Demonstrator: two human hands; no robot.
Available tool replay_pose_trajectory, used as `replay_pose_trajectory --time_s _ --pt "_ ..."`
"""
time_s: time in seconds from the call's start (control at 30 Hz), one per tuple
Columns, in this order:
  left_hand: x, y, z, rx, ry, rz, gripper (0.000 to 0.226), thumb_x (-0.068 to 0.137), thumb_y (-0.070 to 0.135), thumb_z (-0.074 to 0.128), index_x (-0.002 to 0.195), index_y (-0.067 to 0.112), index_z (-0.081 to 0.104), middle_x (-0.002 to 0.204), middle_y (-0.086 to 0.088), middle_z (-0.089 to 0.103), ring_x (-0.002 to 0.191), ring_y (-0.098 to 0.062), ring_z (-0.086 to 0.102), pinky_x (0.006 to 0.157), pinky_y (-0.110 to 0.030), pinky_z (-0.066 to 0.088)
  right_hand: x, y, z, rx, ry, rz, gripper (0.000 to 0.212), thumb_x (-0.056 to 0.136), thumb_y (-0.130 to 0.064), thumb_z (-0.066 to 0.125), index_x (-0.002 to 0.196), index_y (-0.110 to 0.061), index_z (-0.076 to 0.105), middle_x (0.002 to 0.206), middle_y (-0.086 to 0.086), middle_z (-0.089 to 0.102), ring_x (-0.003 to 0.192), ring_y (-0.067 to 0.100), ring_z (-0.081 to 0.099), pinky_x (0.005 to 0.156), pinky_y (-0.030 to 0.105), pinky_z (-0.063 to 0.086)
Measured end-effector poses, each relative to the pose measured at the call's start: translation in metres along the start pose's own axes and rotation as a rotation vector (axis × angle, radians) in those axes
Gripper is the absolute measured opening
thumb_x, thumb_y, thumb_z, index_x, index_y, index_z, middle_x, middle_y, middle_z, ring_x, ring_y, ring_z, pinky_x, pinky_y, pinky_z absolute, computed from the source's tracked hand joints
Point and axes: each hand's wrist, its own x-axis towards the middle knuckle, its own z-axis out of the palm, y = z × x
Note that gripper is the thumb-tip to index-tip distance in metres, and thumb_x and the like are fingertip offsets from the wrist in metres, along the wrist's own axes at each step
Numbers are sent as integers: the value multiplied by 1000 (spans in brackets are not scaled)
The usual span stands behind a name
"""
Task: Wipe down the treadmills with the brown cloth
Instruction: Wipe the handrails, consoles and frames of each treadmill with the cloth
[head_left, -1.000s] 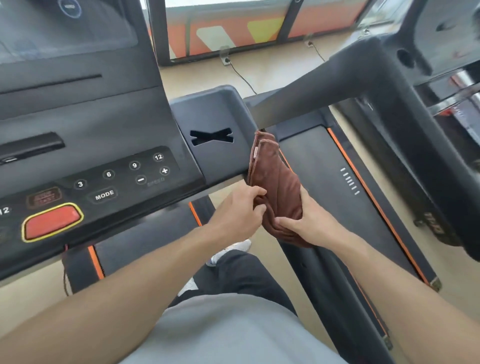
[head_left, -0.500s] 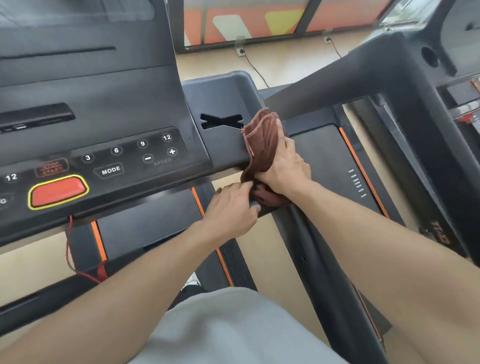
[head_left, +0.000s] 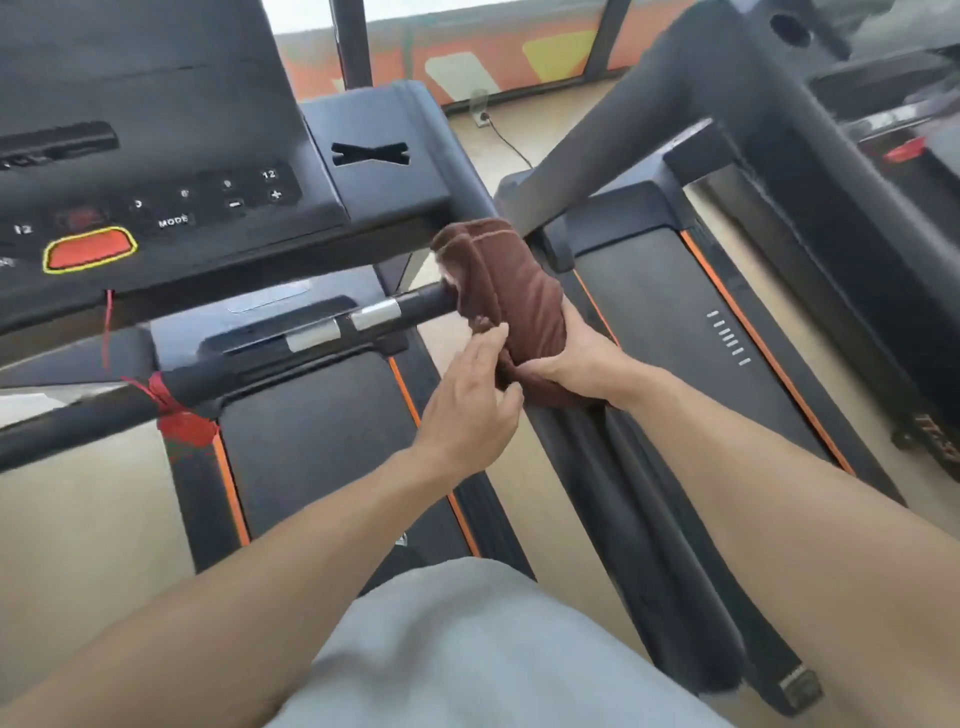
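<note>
The brown cloth (head_left: 511, 291) is bunched over the right end of the black handlebar (head_left: 291, 348) where it meets the side rail of the near treadmill (head_left: 322, 447). My right hand (head_left: 576, 358) grips the cloth from below and behind. My left hand (head_left: 470, 402) sits just left of it, fingers spread, fingertips touching the cloth's lower edge. The treadmill's console (head_left: 171, 208) with a red stop button (head_left: 88, 249) is above left.
A second treadmill (head_left: 691, 332) with orange trim lies to the right, its slanted black upright (head_left: 613, 140) crossing above. A third machine (head_left: 883, 171) stands at far right. A red safety cord (head_left: 176, 410) hangs on the handlebar. A cable (head_left: 506, 140) runs across the beige floor.
The cloth and my right hand have come down from the console's right side onto the end of the handlebar. My left hand has followed. The view has tilted down.
</note>
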Motion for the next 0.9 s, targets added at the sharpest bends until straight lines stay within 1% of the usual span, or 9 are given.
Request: replay_pose_trajectory --time_s 0.07,0.23,0.33,0.4,0.5,0.6,0.7,0.8,0.9 --pt "-31 8 31 -93 -47 -78 65 101 23 50 161 25 26 166 5 30 148 -19 35 125 -40 27 -32 24 5 -35 7 -7 121 78 -30 84 162 -35 -3 150 2 48 117 12 51 94 23 37" --pt "-110 20 102 -220 -108 -208 62 102 23 46 160 25 27 157 4 45 143 -16 43 119 -35 34 -104 82 17 -163 -40 -1 133 73 -43 83 158 -39 -18 165 6 28 141 27 44 111 38 40" --pt "-133 22 131 -336 -25 -341 52 106 28 41 157 29 33 151 1 52 139 -19 47 118 -44 38 -138 105 15 -245 -92 12 125 80 -50 76 159 -35 -20 166 7 24 142 31 42 110 39 38" --pt "-137 25 142 -382 56 -386 50 108 34 38 158 31 31 159 1 42 147 -18 37 123 -46 30 -152 113 7 -278 -124 19 115 86 -55 69 161 -30 -14 165 6 29 142 30 43 109 38 37" --pt "-125 36 146 -500 47 -377 54 110 45 29 162 40 13 168 9 21 154 -15 21 127 -47 20 -157 115 1 -278 -134 12 95 97 -60 53 163 -28 -7 166 5 30 146 27 40 112 36 34" --pt "-97 47 147 -684 35 -380 56 108 55 23 160 48 2 170 10 14 155 -16 19 127 -48 20 -151 114 18 -144 -47 -14 82 102 -61 40 162 -35 -9 167 5 25 147 26 37 116 40 31" --pt "-67 48 147 -803 111 -406 59 106 59 18 159 47 -5 171 13 4 157 -13 11 129 -46 12 -142 111 36 -13 98 -58 67 104 -56 36 160 -46 0 163 -4 28 144 21 40 114 38 34" --pt "-35 33 143 -877 130 -415 66 100 69 16 158 49 -8 171 16 1 157 -11 8 129 -48 10 -118 95 35 -79 152 -126 60 107 -51 33 158 -51 2 163 -11 27 143 17 41 112 38 36" --pt "-6 16 133 -981 94 -455 81 85 89 21 156 56 -2 170 15 10 156 -14 17 128 -50 16 -85 74 33 -194 189 -181 58 107 -49 31 158 -52 3 167 -14 16 143 17 41 112 42 39"
